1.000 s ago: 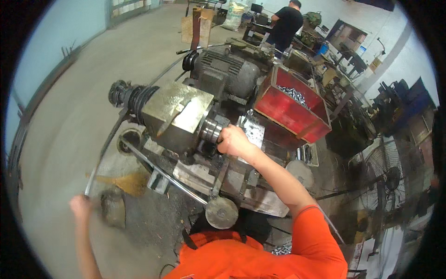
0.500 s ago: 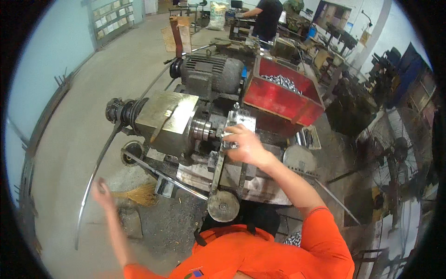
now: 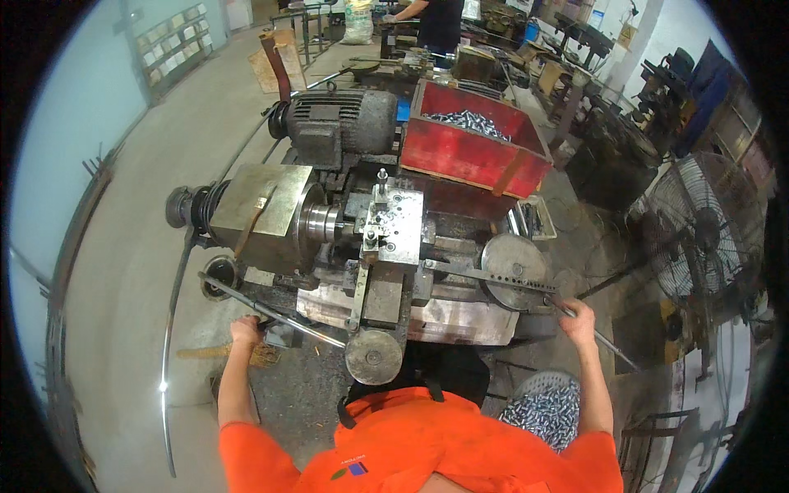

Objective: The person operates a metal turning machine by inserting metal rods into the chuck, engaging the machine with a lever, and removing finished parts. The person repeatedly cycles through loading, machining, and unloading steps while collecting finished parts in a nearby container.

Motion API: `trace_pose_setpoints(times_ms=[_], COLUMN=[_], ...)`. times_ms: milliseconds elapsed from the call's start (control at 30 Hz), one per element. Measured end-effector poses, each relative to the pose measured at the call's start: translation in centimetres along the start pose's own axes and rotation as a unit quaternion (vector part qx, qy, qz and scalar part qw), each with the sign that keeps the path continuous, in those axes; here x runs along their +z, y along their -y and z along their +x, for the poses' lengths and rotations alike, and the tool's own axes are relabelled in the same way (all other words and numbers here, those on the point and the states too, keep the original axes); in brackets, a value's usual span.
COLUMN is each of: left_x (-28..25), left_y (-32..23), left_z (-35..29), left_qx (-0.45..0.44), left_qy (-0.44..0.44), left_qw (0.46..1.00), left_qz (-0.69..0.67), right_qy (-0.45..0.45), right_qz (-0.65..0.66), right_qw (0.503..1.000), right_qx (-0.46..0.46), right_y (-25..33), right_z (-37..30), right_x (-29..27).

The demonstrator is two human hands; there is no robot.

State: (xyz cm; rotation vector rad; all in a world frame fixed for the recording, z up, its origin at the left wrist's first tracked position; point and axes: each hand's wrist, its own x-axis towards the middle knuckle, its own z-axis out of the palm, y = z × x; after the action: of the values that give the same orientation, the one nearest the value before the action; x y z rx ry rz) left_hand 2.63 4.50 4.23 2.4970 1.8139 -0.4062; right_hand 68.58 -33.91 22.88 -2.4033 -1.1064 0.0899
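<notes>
A small metal lathe fills the middle of the view, with its spindle (image 3: 320, 223) facing a steel tool block (image 3: 401, 226) on the slide. At the machine's front left, my left hand (image 3: 245, 330) is closed round a dark handle (image 3: 267, 324), mostly hidden by the fingers. Further right, my right hand (image 3: 579, 321) grips a long metal lever (image 3: 606, 346) beside a flat perforated bar (image 3: 493, 274) and a round disc (image 3: 516, 261). A second long bar (image 3: 283, 316) slants across the front left, ending near a smaller round disc (image 3: 374, 357).
Behind the slide stands a red box (image 3: 472, 160) of small metal parts; a bucket (image 3: 526, 382) with similar parts sits below my right arm. A motor (image 3: 341, 123) is behind the headstock. A fan (image 3: 699, 226) stands at right. Another person (image 3: 439, 25) works at the back.
My right hand has left the tool block and moved right onto the lever. My left hand has come in to the dark handle. The view has shifted slightly.
</notes>
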Motion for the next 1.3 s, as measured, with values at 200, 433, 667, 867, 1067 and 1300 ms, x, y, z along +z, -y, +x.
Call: trace_pose_setpoints(times_ms=[200,433,667,867,1067,1300], left_x=[-3.7,-10.0,-3.2,-5.0,-6.7,-3.4], left_y=[2.1,-0.8,0.2,-1.2,-1.9,2.2], left_z=[-0.8,0.0,4.0,4.0,3.6,5.6], left_qx=[-0.101,-0.225,-0.187,-0.209,-0.229,-0.21], left_qy=[-0.085,-0.163,-0.315,-0.307,-0.248,-0.249], left_qw=[0.932,0.673,0.634,0.679,0.686,0.747], left_qz=[-0.337,-0.686,-0.682,-0.633,-0.644,-0.58], right_qy=[-0.023,-0.002,0.146,0.115,0.079,0.094], right_qz=[-0.299,-0.312,0.179,0.363,0.358,0.328], right_qw=[0.945,0.937,0.924,0.837,0.85,0.895], right_qx=[0.128,0.154,0.304,0.392,0.379,0.287], right_y=[-19.1,-19.0,-6.0,0.7,2.8,-0.8], right_z=[-4.4,-7.1,-18.7,-21.5,-21.4,-21.8], right_x=[-0.1,2.3,4.3,7.1,7.6,8.1])
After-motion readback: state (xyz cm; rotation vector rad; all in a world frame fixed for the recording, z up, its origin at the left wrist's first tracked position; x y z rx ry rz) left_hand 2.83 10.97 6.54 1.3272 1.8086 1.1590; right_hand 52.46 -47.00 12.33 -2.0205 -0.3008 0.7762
